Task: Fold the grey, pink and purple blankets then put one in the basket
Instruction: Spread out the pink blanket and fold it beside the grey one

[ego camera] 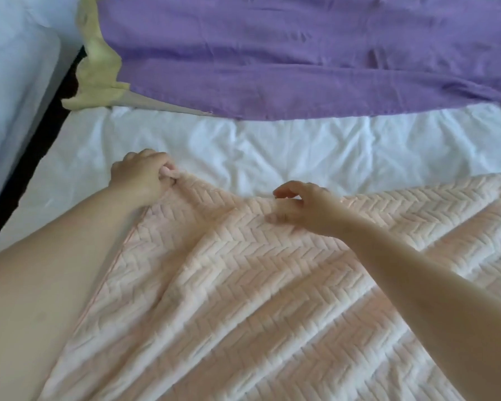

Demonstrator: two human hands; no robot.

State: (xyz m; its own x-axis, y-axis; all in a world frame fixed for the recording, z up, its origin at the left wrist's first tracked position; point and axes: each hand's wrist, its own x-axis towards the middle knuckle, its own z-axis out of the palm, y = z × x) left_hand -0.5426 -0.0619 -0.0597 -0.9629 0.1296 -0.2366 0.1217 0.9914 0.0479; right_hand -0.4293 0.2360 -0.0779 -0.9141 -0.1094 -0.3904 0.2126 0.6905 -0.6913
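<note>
Left hand (pixel 142 176) pinches pink blanket (pixel 243 285) corner | right hand (pixel 304 206) curls over top edge, grip unclear | best: pull edge taut, align corners

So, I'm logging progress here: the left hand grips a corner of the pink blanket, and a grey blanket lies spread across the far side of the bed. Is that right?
Not quite. The head view shows a purple blanket, not a grey one, spread across the far side of the bed. The left hand does grip a corner of the pink blanket.
</note>
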